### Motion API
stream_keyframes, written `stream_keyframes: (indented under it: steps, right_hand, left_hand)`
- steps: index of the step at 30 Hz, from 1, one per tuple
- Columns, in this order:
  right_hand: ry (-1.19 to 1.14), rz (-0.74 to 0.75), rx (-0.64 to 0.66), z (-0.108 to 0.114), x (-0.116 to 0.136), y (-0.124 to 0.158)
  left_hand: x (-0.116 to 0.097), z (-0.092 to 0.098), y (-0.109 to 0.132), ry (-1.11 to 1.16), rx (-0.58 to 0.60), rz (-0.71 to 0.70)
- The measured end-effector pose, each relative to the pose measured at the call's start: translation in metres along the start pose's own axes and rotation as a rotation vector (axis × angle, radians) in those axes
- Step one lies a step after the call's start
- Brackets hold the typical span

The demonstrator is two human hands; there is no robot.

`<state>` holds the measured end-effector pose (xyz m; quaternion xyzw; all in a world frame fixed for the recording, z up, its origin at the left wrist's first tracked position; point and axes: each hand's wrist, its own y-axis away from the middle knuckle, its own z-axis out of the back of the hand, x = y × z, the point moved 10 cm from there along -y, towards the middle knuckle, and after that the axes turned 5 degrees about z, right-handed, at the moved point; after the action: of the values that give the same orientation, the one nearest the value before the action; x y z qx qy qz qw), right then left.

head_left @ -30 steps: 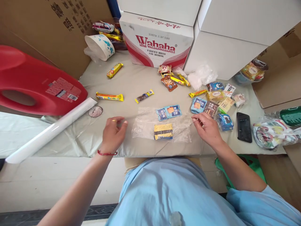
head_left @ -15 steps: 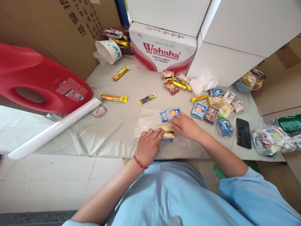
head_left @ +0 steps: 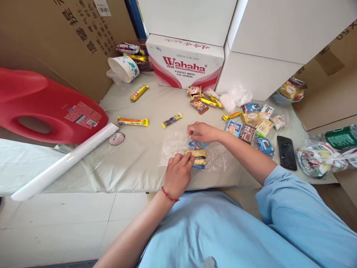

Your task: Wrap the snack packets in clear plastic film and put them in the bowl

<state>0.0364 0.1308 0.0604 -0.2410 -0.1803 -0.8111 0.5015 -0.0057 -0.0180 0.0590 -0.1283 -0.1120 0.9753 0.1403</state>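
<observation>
A clear plastic sheet or bag lies crumpled near the table's front edge. Resting on it is a yellow snack packet with a dark band, over something blue. My left hand presses its outstretched fingers onto the yellow packet's left end, holding it down flat. Just beyond, a blue snack packet is partly covered by my right hand. The right fingers are bent together at the plastic's far edge, seemingly pinching it; the fingertips are hard to make out.
Yellow snack bars are scattered to the left. Several snack packets and a phone lie to the right. A red jug, a white roll, a paper cup and a Wahaha box stand around.
My right hand has shifted left and away from me, from the blue packet's near side to the plastic's far edge. My left hand stays on the yellow packet. The view has tilted slightly.
</observation>
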Motion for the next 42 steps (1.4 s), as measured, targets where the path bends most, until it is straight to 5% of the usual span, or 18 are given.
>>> stream_keyframes:
  steps: [6, 11, 15, 23, 26, 33, 38, 42]
  right_hand:
    - [0.071, -0.099, 0.08, 0.006, -0.008, 0.013]
    - [0.138, 0.009, 0.042, 0.005, 0.042, 0.031]
    - [0.228, 0.001, 0.072, -0.031, 0.074, 0.059]
    - [0.215, 0.024, -0.085, -0.084, 0.071, 0.086]
    - [0.15, -0.033, -0.171, -0.077, 0.071, 0.087]
    - [0.14, -0.456, -0.284, -0.04, 0.038, 0.093]
    - [0.318, -0.325, -0.484, 0.003, 0.056, 0.094]
    - [0.373, -0.222, -0.312, -0.019, 0.074, 0.087]
  left_hand:
    - [-0.002, 0.009, -0.003, -0.069, -0.045, 0.026]
    - [-0.001, 0.005, -0.005, -0.042, 0.022, 0.054]
    - [0.01, 0.0, -0.002, 0.027, 0.032, 0.075]
    - [0.036, -0.012, 0.013, 0.373, 0.072, -0.037]
    - [0.039, -0.008, 0.011, 0.282, 0.021, -0.003]
    - [0.034, -0.01, 0.004, 0.17, 0.029, 0.073]
    - [0.029, -0.006, 0.003, 0.153, 0.024, 0.057]
    - [0.023, -0.001, 0.003, 0.111, 0.023, 0.05]
